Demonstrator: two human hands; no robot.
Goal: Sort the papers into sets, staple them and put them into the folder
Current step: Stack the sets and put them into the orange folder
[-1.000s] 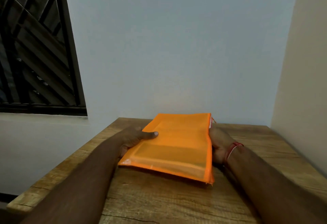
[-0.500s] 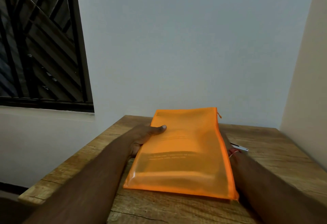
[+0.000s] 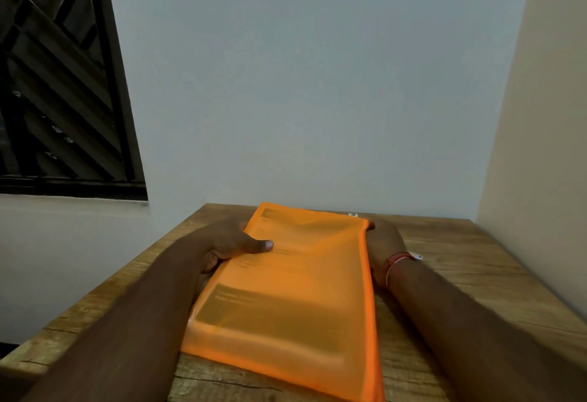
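Now, left hand (image 3: 222,242) gripping folder (image 3: 286,290), thumb on top, right hand (image 3: 386,242) at its edge, grip unclear.

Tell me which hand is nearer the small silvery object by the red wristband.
Right. The right hand grips the right edge of the orange folder, its wrist just beside the silvery object; the left hand grips the opposite edge, farther off.
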